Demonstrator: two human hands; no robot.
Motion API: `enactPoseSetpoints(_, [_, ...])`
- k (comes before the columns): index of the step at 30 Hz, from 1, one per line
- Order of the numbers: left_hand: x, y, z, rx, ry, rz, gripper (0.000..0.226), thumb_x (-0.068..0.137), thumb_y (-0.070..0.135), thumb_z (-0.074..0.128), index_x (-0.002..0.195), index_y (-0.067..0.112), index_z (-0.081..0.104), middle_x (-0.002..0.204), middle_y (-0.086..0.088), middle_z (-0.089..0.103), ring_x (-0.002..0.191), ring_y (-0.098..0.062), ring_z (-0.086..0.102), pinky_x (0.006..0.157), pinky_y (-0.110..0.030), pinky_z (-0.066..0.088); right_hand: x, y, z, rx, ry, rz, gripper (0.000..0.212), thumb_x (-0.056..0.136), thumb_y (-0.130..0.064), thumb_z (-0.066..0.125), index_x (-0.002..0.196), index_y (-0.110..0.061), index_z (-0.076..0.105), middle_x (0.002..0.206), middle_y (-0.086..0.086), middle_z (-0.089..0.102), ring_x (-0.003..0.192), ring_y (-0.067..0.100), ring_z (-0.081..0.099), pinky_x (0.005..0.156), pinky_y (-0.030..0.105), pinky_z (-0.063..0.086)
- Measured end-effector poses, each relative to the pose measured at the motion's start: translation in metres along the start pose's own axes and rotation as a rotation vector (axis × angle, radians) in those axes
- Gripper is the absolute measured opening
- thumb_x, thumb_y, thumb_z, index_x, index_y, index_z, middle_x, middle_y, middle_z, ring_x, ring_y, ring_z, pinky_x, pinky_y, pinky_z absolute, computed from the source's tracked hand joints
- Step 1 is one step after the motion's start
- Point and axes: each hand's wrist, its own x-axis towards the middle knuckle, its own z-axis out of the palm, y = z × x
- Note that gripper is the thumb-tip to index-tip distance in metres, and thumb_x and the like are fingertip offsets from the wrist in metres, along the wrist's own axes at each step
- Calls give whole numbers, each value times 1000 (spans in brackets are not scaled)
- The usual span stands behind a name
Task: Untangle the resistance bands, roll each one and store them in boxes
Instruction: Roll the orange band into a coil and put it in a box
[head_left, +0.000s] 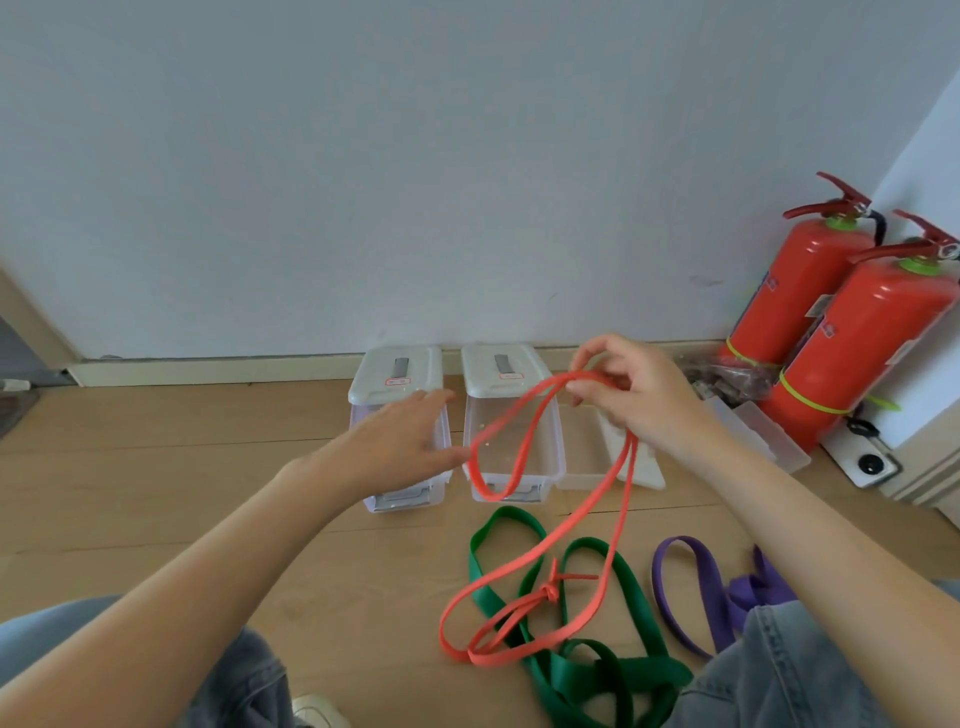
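The red band (524, 452) is thin, soft and stretchy. It looks light, and it bends and flops any way it is pulled. It may snap back if it is stretched and let go, so a slow pull is likely best. It has a small tight knot (551, 592) low down, where it crosses itself. A good place to take hold would be right beside that knot, 1 hand on each side, to work it loose.

The top of the red band hangs from the right hand (631, 395), up in the air in front of the boxes. Its lower loops lie on the wood floor (156, 467), on top of the green band (602, 670). The green band is wider and flat, and it looks heavier and floppy too. The purple band (691, 592) lies to the right of it, partly hidden by the person's knee.

The right hand's fingers are curled, and the thumb and fingertips pinch the red band at its top bend. The left hand (400, 441) is loose, with its fingers straight and spread. It holds nothing. It reaches toward the red loop, in front of the left box (397, 395). It looks very near the loop, but a touch cannot be told.

The middle box (506, 415) has a white lid at its far end. A third box (582, 457) sits beside it, open. 2 red fire extinguishers (831, 322) stand by the wall.
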Motion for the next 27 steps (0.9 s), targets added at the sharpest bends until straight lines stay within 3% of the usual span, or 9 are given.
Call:
enactPoseSetpoints(3, [1, 17, -2, -308, -30, 129, 71, 77, 51, 66, 138, 31, 34, 136, 19, 41, 125, 2, 36, 94, -13, 28, -5, -14, 11, 111, -220, -34, 19, 82, -7, 67, 81, -23, 57, 69, 1, 70, 44, 2, 48, 44, 16, 37])
enactPoseSetpoints(5, [1, 25, -2, -492, -68, 177, 49, 77, 44, 69, 122, 36, 50, 118, 28, 52, 114, 10, 44, 89, -4, 33, -6, -19, 13, 185, -269, -57, 20, 82, -8, 68, 80, -25, 58, 70, 0, 70, 44, 8, 47, 44, 20, 40])
enactPoseSetpoints(7, [1, 29, -4, -618, -90, 223, 18, 86, 28, 64, 104, 25, 63, 99, 19, 66, 93, 7, 58, 81, -6, 43, -6, -22, 9, 245, -268, -73, 19, 82, -8, 68, 81, -25, 59, 70, -1, 69, 44, 10, 48, 45, 20, 42])
enactPoseSetpoints(9, [-2, 32, -11, -728, -125, 237, 10, 92, 18, 55, 90, 17, 65, 85, 4, 71, 74, 1, 63, 65, -11, 47, -4, -21, 2, 264, -262, -52, 16, 81, -9, 69, 83, -22, 60, 70, 1, 70, 47, 11, 51, 48, 19, 44])
enactPoseSetpoints(14, [-11, 33, -23, -806, -225, 227, 22, 96, 22, 46, 84, 11, 61, 50, 11, 43, 46, -7, 40, 48, -15, 40, -3, -15, -11, 209, -466, 63, 25, 68, -21, 77, 84, -22, 57, 83, 7, 74, 75, 18, 66, 69, 20, 51])
enactPoseSetpoints(18, [-14, 37, -27, -809, -283, 237, 22, 96, 23, 45, 84, 12, 59, 49, 13, 35, 44, -4, 29, 44, -14, 32, -6, -14, -1, 351, -509, 62, 29, 70, -9, 74, 86, -15, 51, 84, 9, 72, 72, 22, 66, 69, 27, 55])
enactPoseSetpoints(21, [-14, 31, -29, -782, -286, 210, 18, 94, 25, 48, 95, 13, 61, 59, 8, 48, 53, -7, 44, 57, -19, 44, -4, -14, -8, 443, -376, 72, 21, 69, -11, 71, 83, -15, 55, 74, 5, 70, 60, 18, 63, 62, 24, 53])
enactPoseSetpoints(24, [-12, 22, -32, -671, -265, 149, 21, 96, 24, 45, 94, 11, 62, 70, -1, 59, 65, -12, 56, 72, -27, 50, -1, -9, -15, 345, -298, 74, 18, 75, -3, 69, 83, -14, 57, 75, 6, 72, 63, 15, 66, 63, 20, 51])
enactPoseSetpoints(27, [-13, 18, -37, -596, -234, 108, 31, 98, 28, 42, 75, 24, 62, 66, 1, 58, 59, -9, 55, 64, -16, 48, 2, -3, -18, 177, -270, 76, 21, 78, 3, 68, 82, -13, 56, 78, 4, 73, 71, 12, 69, 63, 14, 49])
